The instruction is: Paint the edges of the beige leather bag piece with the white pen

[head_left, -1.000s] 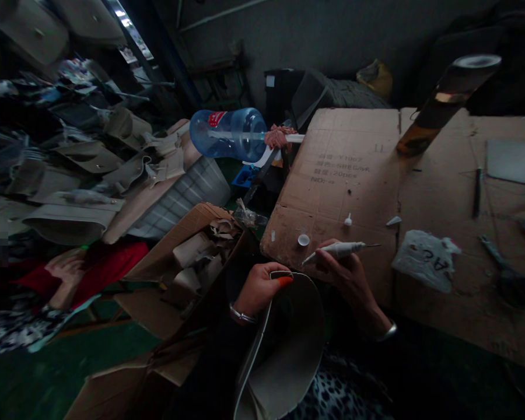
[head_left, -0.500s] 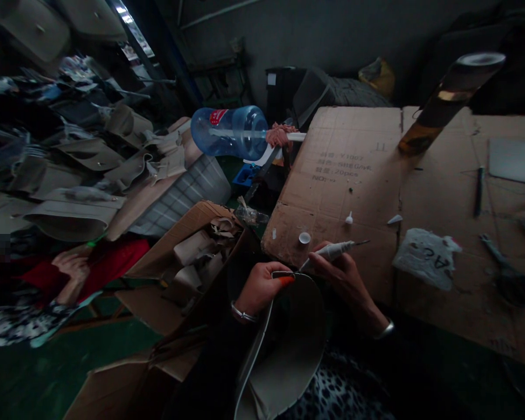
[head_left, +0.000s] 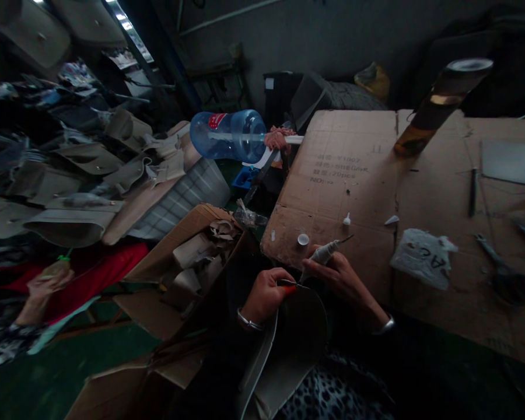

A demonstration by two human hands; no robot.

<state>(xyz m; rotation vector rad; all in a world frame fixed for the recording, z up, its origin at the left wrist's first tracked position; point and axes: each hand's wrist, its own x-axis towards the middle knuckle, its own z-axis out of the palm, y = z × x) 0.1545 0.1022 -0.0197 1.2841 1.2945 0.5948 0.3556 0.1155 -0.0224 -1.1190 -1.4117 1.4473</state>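
Observation:
My left hand (head_left: pixel 265 294) pinches the top edge of a curved grey leather piece (head_left: pixel 289 344) that rests on my lap, an orange cover on the thumb tip. My right hand (head_left: pixel 341 277) grips a white pen-like applicator tool (head_left: pixel 321 255), its tip pointing down at the pinched edge. Both hands sit just in front of the cardboard-covered table (head_left: pixel 376 175). A small white cap (head_left: pixel 303 239) lies on the cardboard right behind the tool.
On the cardboard lie a crumpled white plastic bag (head_left: pixel 420 256), a brown bottle (head_left: pixel 437 105), scissors (head_left: pixel 503 268) and small white nozzles. An open carton of scraps (head_left: pixel 196 256) stands to my left, a blue water jug (head_left: pixel 227 134) beyond it. Another person's hand (head_left: pixel 44 283) shows at far left.
My right hand has tilted the tool from nearly level to tip-down against the leather edge. My left hand and the leather piece dropped slightly. The other person's hand moved left.

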